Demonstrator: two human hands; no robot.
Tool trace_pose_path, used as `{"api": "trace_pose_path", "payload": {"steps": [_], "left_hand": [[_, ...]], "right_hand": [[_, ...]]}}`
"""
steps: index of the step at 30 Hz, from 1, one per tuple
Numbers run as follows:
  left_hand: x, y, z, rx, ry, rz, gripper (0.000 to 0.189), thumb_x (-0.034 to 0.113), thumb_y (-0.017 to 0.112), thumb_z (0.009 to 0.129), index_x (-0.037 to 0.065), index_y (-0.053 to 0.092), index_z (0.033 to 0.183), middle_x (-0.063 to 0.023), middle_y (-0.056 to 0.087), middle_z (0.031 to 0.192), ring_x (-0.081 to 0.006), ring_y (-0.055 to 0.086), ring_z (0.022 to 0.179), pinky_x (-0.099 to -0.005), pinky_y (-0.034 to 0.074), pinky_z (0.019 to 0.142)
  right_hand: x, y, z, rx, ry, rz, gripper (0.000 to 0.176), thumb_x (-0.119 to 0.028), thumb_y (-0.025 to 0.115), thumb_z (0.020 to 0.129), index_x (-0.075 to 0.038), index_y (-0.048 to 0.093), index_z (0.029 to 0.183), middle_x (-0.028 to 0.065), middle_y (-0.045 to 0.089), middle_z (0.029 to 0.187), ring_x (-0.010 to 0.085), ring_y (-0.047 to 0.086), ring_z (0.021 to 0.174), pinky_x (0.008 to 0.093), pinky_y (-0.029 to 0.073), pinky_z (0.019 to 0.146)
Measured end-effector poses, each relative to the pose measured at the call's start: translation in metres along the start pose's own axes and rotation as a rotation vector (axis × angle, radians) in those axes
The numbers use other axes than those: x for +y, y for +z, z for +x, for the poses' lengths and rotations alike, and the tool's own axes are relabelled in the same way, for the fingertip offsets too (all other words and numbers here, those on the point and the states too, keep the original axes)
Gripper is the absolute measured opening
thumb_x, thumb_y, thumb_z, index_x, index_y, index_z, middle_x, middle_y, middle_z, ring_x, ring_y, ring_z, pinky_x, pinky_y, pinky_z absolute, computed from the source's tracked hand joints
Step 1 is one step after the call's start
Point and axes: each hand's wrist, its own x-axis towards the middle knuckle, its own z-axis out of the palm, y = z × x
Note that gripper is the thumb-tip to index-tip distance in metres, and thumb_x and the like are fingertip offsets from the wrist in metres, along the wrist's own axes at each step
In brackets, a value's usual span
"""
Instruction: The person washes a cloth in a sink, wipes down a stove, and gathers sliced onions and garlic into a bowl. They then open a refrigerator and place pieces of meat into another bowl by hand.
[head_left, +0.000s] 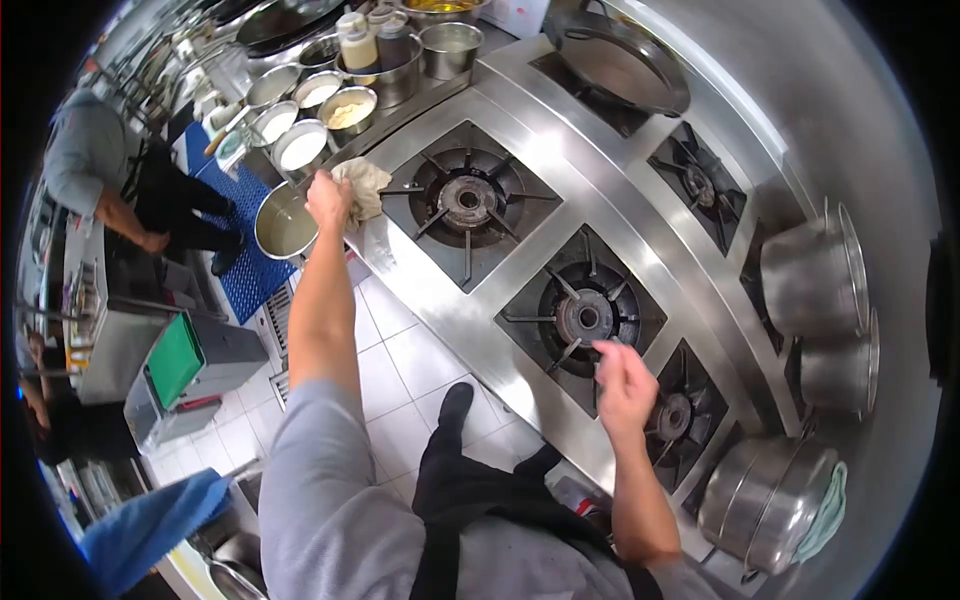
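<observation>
My left hand [328, 200] is closed at the front corner of the stove, gripping a crumpled beige cloth [365, 183]. It also grips the rim of a steel pot [283, 222], which hangs beyond the stove edge over the floor. The pot looks to have a thin layer of pale liquid or a wet bottom. Over the front edge of the stove my right hand [626, 388] hovers with its fingers curled in and nothing seen in them. Just past its fingertips is a gas burner [588, 316] with a black grate. Another burner [467, 201] lies nearer my left hand.
Bowls of white and yellow ingredients [301, 146] and squeeze bottles [358, 45] crowd the far-left counter. A wok [620, 75] sits at the stove's back; large steel pots [812, 275] stand right. A co-worker [95, 165] stands left, near a green-topped bin [175, 360].
</observation>
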Motion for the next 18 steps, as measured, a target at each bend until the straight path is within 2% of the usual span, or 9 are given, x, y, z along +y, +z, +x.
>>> {"api": "trace_pose_path", "payload": {"steps": [2,5,7,8,9,10,14,16,18], "left_hand": [[0.02,-0.018,-0.007,0.004,0.291,-0.263,0.034,0.026,0.069,0.077,0.004,0.062,0.103,-0.0182,0.066,0.103,-0.0326,0.062,0.102,-0.0415,0.047,0.087],[0.098,-0.073,-0.09,0.055,0.704,-0.386,0.021,0.009,0.071,0.073,0.004,0.056,0.087,-0.013,0.055,0.086,-0.0329,0.054,0.085,-0.0424,0.043,0.079],[0.148,-0.103,-0.179,-0.092,0.943,-0.421,0.027,0.003,0.071,0.071,0.004,0.054,0.091,-0.0135,0.054,0.097,-0.0341,0.05,0.096,-0.0437,0.043,0.083],[0.167,-0.111,-0.223,-0.318,1.039,-0.471,0.031,0.002,0.073,0.069,0.004,0.055,0.094,-0.0142,0.054,0.108,-0.0357,0.049,0.106,-0.0447,0.042,0.09],[0.18,-0.113,-0.265,-0.537,1.172,-0.509,0.038,0.002,0.075,0.069,0.005,0.057,0.102,-0.0143,0.052,0.122,-0.0367,0.047,0.116,-0.0442,0.04,0.098],[0.197,-0.127,-0.307,-0.674,1.214,-0.565,0.042,-0.001,0.075,0.069,0.005,0.06,0.108,-0.0144,0.051,0.133,-0.0354,0.045,0.125,-0.0433,0.038,0.103],[0.209,-0.134,-0.376,-0.947,1.054,-0.753,0.034,0.005,0.068,0.079,0.004,0.062,0.113,-0.0167,0.056,0.128,-0.0352,0.049,0.124,-0.0426,0.037,0.105],[0.201,-0.132,-0.39,-1.025,1.035,-0.718,0.027,0.005,0.065,0.082,0.002,0.063,0.109,-0.0177,0.06,0.12,-0.0337,0.055,0.117,-0.0405,0.039,0.103],[0.183,-0.123,-0.393,-1.107,1.017,-0.585,0.018,0.006,0.064,0.085,0.0,0.065,0.102,-0.0164,0.067,0.103,-0.0301,0.063,0.101,-0.0366,0.046,0.092]], "right_hand": [[-0.025,0.03,0.019,-0.083,-0.139,0.068,0.022,-0.012,0.05,0.1,0.001,0.067,0.103,-0.0007,0.055,0.077,0.0056,0.049,0.067,0.0201,0.04,0.059],[-0.032,0.055,0.039,-0.162,0.186,0.552,0.042,-0.03,0.045,0.102,-0.006,0.047,0.137,0.0151,0.058,0.118,0.0214,0.059,0.103,0.0367,0.057,0.083],[-0.014,0.059,0.051,-0.128,0.333,0.855,0.06,-0.047,0.043,0.1,-0.013,0.03,0.148,0.0178,0.041,0.141,0.0304,0.05,0.121,0.0506,0.048,0.097],[0.004,0.06,0.059,-0.063,0.392,1.01,0.072,-0.059,0.043,0.096,-0.015,0.025,0.15,0.0147,0.036,0.146,0.0315,0.047,0.123,0.0559,0.043,0.099],[0.007,0.05,0.063,-0.042,0.398,1.261,0.077,-0.066,0.045,0.091,-0.012,0.036,0.145,0.012,0.048,0.137,0.0301,0.053,0.118,0.0516,0.044,0.097],[0.031,0.042,0.067,0.046,0.38,1.493,0.059,-0.058,0.048,0.094,-0.011,0.05,0.13,0.0099,0.059,0.114,0.0264,0.059,0.104,0.0431,0.049,0.087],[0.086,-0.051,0.031,0.449,0.222,1.68,0.033,-0.036,0.048,0.097,-0.009,0.059,0.113,0.0098,0.063,0.104,0.0244,0.062,0.095,0.0407,0.051,0.085],[0.116,-0.127,0.011,0.692,0.179,1.528,0.031,-0.03,0.048,0.096,-0.006,0.059,0.113,0.0098,0.064,0.102,0.024,0.063,0.096,0.0411,0.052,0.085],[0.167,-0.207,0.003,1.165,0.173,0.975,0.032,-0.029,0.057,0.093,-0.003,0.06,0.11,0.0099,0.065,0.098,0.0221,0.064,0.088,0.0383,0.052,0.081]]}}
